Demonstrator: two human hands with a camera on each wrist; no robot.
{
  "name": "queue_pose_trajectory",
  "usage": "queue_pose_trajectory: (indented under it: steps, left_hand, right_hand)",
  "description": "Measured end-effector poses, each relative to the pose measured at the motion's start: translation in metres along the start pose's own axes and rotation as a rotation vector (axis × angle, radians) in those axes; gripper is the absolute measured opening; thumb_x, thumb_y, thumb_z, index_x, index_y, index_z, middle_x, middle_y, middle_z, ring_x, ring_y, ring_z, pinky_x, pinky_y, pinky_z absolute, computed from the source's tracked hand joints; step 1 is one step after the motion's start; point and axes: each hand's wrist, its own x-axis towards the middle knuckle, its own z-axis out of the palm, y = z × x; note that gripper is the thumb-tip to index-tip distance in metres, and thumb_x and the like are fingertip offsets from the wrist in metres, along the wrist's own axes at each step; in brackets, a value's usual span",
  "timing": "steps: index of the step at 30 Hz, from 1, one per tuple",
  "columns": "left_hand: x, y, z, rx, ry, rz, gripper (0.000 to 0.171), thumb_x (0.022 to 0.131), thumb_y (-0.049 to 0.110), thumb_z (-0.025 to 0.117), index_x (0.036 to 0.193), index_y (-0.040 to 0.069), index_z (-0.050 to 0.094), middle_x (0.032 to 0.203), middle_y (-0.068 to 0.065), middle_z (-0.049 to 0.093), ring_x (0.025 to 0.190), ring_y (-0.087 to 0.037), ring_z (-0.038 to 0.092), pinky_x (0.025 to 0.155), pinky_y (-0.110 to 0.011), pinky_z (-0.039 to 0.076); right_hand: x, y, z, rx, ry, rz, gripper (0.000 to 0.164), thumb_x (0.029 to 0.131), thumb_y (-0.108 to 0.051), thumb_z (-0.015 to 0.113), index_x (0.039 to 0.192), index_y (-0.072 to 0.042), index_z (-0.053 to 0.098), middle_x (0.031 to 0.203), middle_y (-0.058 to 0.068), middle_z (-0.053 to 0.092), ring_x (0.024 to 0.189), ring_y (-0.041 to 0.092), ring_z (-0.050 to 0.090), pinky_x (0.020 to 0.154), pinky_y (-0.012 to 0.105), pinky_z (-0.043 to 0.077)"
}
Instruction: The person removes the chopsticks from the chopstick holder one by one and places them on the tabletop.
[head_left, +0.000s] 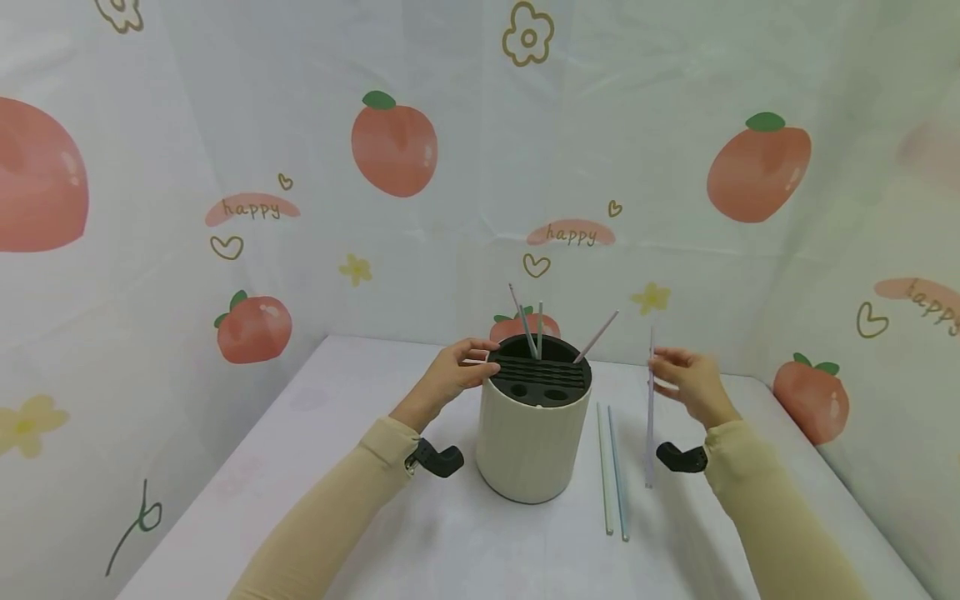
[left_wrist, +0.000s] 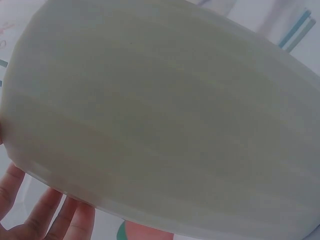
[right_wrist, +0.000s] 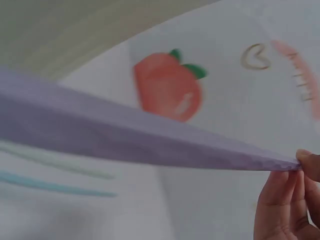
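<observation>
A cream pen holder (head_left: 528,450) with a black slotted top (head_left: 542,375) stands upright on the table. My left hand (head_left: 450,379) holds its left rim, thumb on top; in the left wrist view the fingers (left_wrist: 40,217) touch its side. Several thin pastel pencils stand in the holder, including a pink pencil (head_left: 597,336) leaning right. To the right of the holder, my right hand (head_left: 693,383) pinches a slim purple pencil (head_left: 650,425) near its upper end. That pencil hangs nearly vertical; in the right wrist view the thumb and fingertips (right_wrist: 306,165) meet at its far end.
A green pencil (head_left: 604,475) and a blue pencil (head_left: 618,479) lie side by side on the white table (head_left: 375,533), just right of the holder. Behind hangs a pale curtain (head_left: 465,225) printed with peaches, hearts and flowers.
</observation>
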Motion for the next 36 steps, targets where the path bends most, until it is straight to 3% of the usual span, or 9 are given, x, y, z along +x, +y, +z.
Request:
queue_pose_trajectory:
  steps: [2,4,7,12,18,30,36]
  left_hand:
    - [0.0,0.0,0.0,0.002,0.001,-0.001,0.039,0.09,0.017,0.069,0.127,0.014,0.06,0.138,-0.017,0.048,0.124,-0.031,0.052,0.098,-0.043,0.051]
    - [0.0,0.0,0.0,0.004,0.001,0.0,0.039,0.09,0.018,0.069,0.127,0.014,0.06,0.138,-0.017,0.048,0.124,-0.032,0.052,0.098,-0.043,0.05]
    - [0.0,0.0,0.0,0.011,-0.002,0.005,0.039,0.09,0.019,0.069,0.128,0.015,0.06,0.139,-0.017,0.048,0.124,-0.032,0.052,0.098,-0.043,0.05]
    - [0.0,-0.002,0.0,0.015,-0.015,0.019,0.04,0.09,0.02,0.068,0.129,0.014,0.059,0.14,-0.017,0.048,0.125,-0.033,0.051,0.099,-0.044,0.05]
    - [0.0,-0.001,0.0,0.018,-0.02,0.028,0.04,0.091,0.021,0.068,0.129,0.014,0.059,0.14,-0.018,0.048,0.125,-0.033,0.052,0.098,-0.044,0.05]
    - [0.001,-0.001,-0.001,0.023,-0.015,0.014,0.04,0.091,0.022,0.068,0.129,0.015,0.059,0.139,-0.017,0.048,0.123,-0.032,0.053,0.098,-0.044,0.05]
    - [0.001,-0.001,-0.001,0.021,-0.012,0.015,0.039,0.091,0.021,0.068,0.128,0.014,0.06,0.139,-0.017,0.048,0.123,-0.032,0.053,0.097,-0.044,0.051]
  right_hand:
    - [0.0,0.022,0.0,-0.074,-0.012,0.066,0.018,0.096,-0.01,0.06,0.114,-0.007,0.061,0.085,-0.015,0.065,0.081,0.001,0.062,0.072,0.021,0.057]
    - [-0.001,0.04,0.002,-0.129,-0.023,0.119,0.035,0.096,-0.01,0.06,0.126,0.006,0.053,0.086,-0.014,0.065,0.08,0.0,0.062,0.073,0.022,0.057]
    - [-0.003,0.06,0.006,-0.194,-0.019,0.182,0.051,0.096,-0.01,0.059,0.134,0.018,0.04,0.089,-0.009,0.068,0.08,0.004,0.064,0.073,0.025,0.058]
    - [-0.004,0.084,0.009,-0.252,0.023,0.255,0.047,0.095,-0.008,0.061,0.13,0.019,0.044,0.091,0.001,0.069,0.078,0.011,0.064,0.069,0.026,0.058]
    - [-0.002,0.1,0.009,-0.285,0.062,0.303,0.04,0.094,-0.005,0.06,0.124,0.018,0.049,0.084,0.002,0.065,0.072,0.01,0.062,0.065,0.024,0.057]
    - [-0.002,0.106,0.013,-0.259,0.094,0.336,0.04,0.089,-0.001,0.065,0.121,0.018,0.05,0.075,-0.002,0.063,0.064,0.006,0.061,0.058,0.021,0.055]
    - [-0.001,0.107,0.016,-0.321,0.103,0.348,0.042,0.086,-0.002,0.068,0.121,0.016,0.051,0.075,0.0,0.063,0.062,0.006,0.06,0.056,0.021,0.055]
